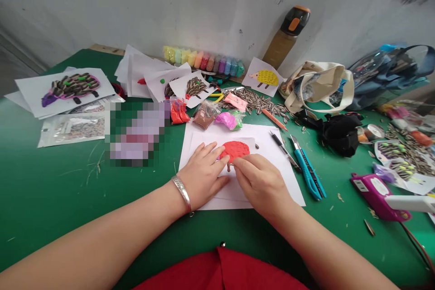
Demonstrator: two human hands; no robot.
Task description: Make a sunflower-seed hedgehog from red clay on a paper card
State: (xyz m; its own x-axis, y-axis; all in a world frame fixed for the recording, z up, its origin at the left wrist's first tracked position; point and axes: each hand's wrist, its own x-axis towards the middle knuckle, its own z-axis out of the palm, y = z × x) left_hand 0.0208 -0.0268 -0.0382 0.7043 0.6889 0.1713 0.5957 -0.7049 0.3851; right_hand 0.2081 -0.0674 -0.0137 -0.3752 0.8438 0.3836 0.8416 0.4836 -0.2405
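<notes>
A flat red clay shape (pixel 236 150) lies on a white paper card (pixel 220 192), which rests on larger white sheets. My left hand (pixel 203 173) lies flat on the card with fingers spread, its fingertips at the shape's left edge. My right hand (pixel 261 183) is closed in a pinch at the lower edge of the red clay; its fingertips hide whatever is between them. Between the hands a small brown piece (pixel 229 167) shows below the red shape. A sunflower seed (pixel 257 146) lies by its right side.
A black pen (pixel 283 148) and blue utility knife (pixel 308 170) lie right of the paper. Bagged red clay (pixel 179 111), brown clay (pixel 205 113) and a seed pile (pixel 254 101) sit behind. Seed hedgehog pictures (pixel 73 88) lie left; a bottle (pixel 285 36) stands against the wall.
</notes>
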